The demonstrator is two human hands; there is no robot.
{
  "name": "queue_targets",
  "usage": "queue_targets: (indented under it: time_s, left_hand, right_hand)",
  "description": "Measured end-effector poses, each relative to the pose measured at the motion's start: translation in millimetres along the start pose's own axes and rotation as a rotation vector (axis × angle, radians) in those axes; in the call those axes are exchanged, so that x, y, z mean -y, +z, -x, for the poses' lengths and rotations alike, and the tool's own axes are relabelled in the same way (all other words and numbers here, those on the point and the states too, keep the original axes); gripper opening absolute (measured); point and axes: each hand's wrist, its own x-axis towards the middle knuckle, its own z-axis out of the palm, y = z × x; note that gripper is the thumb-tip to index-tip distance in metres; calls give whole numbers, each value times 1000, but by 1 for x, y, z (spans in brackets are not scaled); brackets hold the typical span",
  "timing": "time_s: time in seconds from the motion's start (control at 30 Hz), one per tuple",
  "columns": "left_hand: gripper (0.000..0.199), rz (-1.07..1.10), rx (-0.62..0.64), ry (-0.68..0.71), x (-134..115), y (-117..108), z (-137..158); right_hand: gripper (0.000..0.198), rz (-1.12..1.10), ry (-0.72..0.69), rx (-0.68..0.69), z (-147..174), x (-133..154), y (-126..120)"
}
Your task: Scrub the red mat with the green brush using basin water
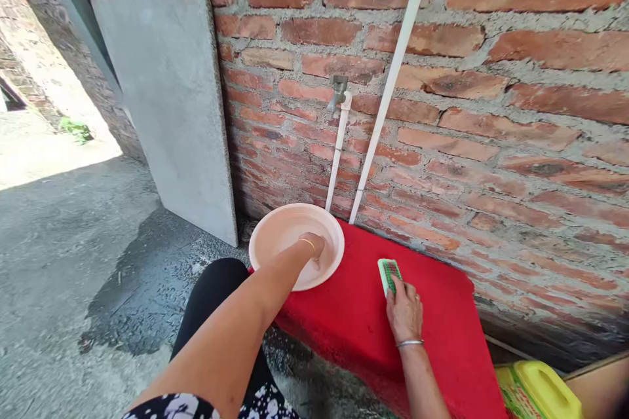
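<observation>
My left hand (314, 247) reaches down inside a pale pink basin (268, 222), a yellow bangle at its wrist. Its fingers are mostly out of sight, so I cannot make out whether they grip anything. The basin sits at the left end of a surface covered with a red cloth (358, 294). Over the middle of that cloth, my right hand (405, 314) is closed round a scrubbing brush (389, 272) with a light green body and a green and reddish bristled face. A silver bangle circles the right wrist.
Behind the cloth rises a brick wall (442, 137) with a tap (337, 93) and a white pipe (393, 85). A grey slab (170, 105) leans at the left above wet concrete floor (132, 294). A yellow jug (538, 389) stands at the lower right.
</observation>
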Motion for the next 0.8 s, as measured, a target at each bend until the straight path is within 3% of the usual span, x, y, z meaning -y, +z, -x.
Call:
queue_targets:
  time_s: [0.1,0.2,0.37,0.5,0.57,0.67,0.8]
  left_hand:
    - [116,91,-56,17,11,9,2]
    - [113,161,-135,-20,14,17,4]
    - [111,200,-152,-100,3,21,9]
    - [109,228,-154,-105,0,21,8]
    - [106,239,-186,-82,3,22,7]
    - [109,281,-201,-23,9,24,8]
    - [114,314,-221,7,14,23,12]
  right_hand:
    - [41,29,76,-14,13,-25,-6]
    - [40,-25,73,-15,34,-24,0]
    - [38,-181,-95,-9,51,30,22]
    - [34,-124,-185,16,28,60,29]
    - [34,-48,-152,26,10,53,27]
    - [36,50,-33,26,-9,19,24]
    - [48,75,149,-58,-2,-31,30]
